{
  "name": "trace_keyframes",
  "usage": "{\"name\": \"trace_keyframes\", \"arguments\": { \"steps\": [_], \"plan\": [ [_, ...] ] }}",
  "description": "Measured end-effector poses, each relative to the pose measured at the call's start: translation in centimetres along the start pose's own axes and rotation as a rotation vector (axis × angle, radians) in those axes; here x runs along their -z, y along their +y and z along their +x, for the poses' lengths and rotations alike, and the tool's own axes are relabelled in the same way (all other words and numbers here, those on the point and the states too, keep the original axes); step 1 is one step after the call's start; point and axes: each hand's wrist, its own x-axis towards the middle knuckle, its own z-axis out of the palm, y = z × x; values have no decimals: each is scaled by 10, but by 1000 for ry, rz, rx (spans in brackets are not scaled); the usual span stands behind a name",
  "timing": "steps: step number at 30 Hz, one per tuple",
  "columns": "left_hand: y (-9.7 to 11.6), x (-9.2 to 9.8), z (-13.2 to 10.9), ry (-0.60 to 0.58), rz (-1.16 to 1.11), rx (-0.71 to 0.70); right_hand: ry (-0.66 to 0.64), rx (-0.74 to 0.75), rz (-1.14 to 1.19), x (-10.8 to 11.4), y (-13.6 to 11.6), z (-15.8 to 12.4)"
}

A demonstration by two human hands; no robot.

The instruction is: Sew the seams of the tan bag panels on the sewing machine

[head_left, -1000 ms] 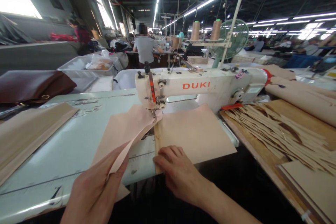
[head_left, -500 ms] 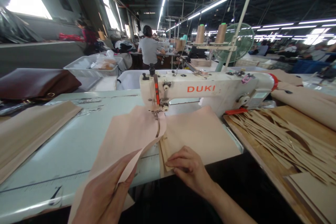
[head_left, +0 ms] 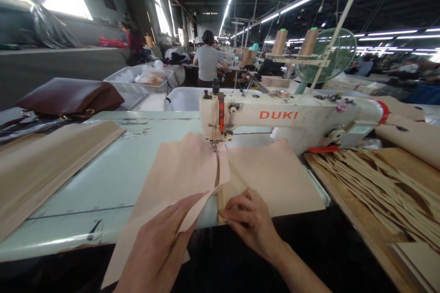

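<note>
A white sewing machine (head_left: 261,114) marked in orange stands ahead, its presser foot (head_left: 215,145) down at the seam of pale pink-beige sheet material. The left panel (head_left: 175,165) drapes toward me with its edge curled up, and my left hand (head_left: 161,242) is closed around that edge, thumb below. On the right, a second panel (head_left: 271,178) lies flat under the machine arm. A narrow tan strip (head_left: 222,199) runs from the foot toward me. My right hand (head_left: 249,217) pinches the strip's near end between thumb and fingers.
On the right, a wooden board (head_left: 316,171) carries many loose tan strips (head_left: 371,187). Folded beige pieces (head_left: 58,160) and a brown leather bag (head_left: 68,96) lie left. Thread cones (head_left: 280,42) and a green fan (head_left: 326,55) stand behind; a person (head_left: 208,59) sits farther back.
The view has shifted left, so the scene sits farther right. The raised edge of the left panel lies straighter along the strip near the foot. Both hands keep their holds.
</note>
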Motion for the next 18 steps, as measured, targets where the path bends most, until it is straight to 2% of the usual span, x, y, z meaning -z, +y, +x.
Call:
{"name": "trace_keyframes", "arguments": {
  "steps": [2,4,7,9,12,18],
  "plan": [
    [-2,-3,-2,-1,51,-100,-6,3,-17,0,-1,0],
    [-4,-9,-6,13,153,-257,-18,11,-44,0,-3,-2],
    [-10,-25,-15,7,368,-474,-31,32,-101,-2,-3,-7],
    [-16,-36,-20,-14,468,-558,-20,44,-129,-5,-2,-11],
    [-23,-46,-24,-24,520,-594,9,59,-139,-10,0,-16],
    [-24,-51,-17,-21,521,-610,20,70,-165,-11,0,-19]
  ]
}}
